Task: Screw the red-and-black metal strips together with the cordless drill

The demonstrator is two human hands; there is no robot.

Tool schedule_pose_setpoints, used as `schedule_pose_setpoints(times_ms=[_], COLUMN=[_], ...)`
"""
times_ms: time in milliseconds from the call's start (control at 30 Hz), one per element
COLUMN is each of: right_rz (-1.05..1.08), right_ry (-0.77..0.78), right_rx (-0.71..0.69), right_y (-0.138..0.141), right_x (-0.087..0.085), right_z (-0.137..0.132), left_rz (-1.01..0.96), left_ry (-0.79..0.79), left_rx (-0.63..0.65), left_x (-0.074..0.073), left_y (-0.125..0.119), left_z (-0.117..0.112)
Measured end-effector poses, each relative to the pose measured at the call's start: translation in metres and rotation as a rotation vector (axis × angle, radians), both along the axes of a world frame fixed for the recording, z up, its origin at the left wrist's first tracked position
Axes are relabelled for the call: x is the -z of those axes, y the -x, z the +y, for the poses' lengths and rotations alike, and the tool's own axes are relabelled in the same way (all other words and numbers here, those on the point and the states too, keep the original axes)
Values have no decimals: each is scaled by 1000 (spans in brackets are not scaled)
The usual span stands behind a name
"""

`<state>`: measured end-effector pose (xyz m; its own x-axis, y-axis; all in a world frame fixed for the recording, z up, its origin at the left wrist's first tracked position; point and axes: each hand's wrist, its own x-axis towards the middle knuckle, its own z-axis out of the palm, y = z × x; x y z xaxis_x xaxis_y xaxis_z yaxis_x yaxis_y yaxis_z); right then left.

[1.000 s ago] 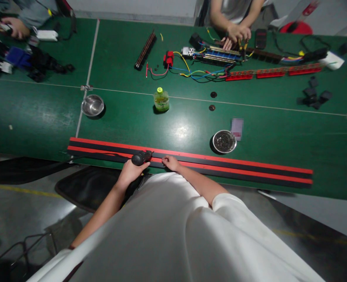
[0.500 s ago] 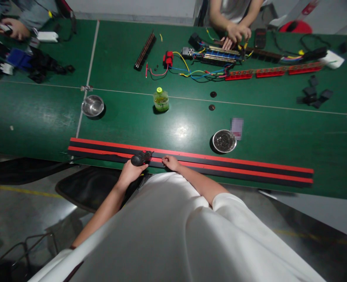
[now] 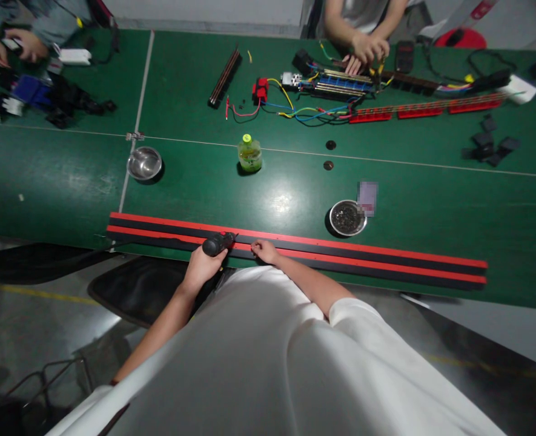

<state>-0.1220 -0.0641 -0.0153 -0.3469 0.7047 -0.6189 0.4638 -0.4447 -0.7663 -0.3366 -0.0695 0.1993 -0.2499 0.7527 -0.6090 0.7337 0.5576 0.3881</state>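
Note:
My left hand (image 3: 201,267) is wrapped round the handle of a black cordless screwdriver (image 3: 217,243) with a red accent. Its bit points right, just above the long red and black strips (image 3: 363,254) that lie side by side along the table's near edge. My right hand (image 3: 264,251) rests over these strips a little right of the bit, its fingers drawn together in a pinch. Whatever may be between those fingertips is too small to make out. To the right, a steel bowl (image 3: 347,218) holds many small dark pieces, perhaps screws.
Further left on the green table (image 3: 195,181) stands another steel bowl (image 3: 144,163). A bottle with green contents (image 3: 249,155) and two dark discs (image 3: 330,145) lie mid-table. Across it, a co-worker's hands (image 3: 365,51) handle a wired assembly (image 3: 335,83); another person's hands (image 3: 26,45) are far left.
The view has shifted very slightly. My left hand with the screwdriver and my pinched right hand hold nearly the same places over the strips.

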Motion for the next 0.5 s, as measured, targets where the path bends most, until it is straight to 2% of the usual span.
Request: schedule_pose_setpoints(times_ms=[233, 500], right_rz=[4, 14], right_ry=[4, 25], right_rx=[-5, 5], right_y=[0, 0], right_x=[-2, -9], right_z=[1, 2], left_rz=[-44, -49], left_ry=[10, 5], left_rx=[59, 34], left_x=[5, 6], left_y=[2, 1], left_z=[-1, 1])
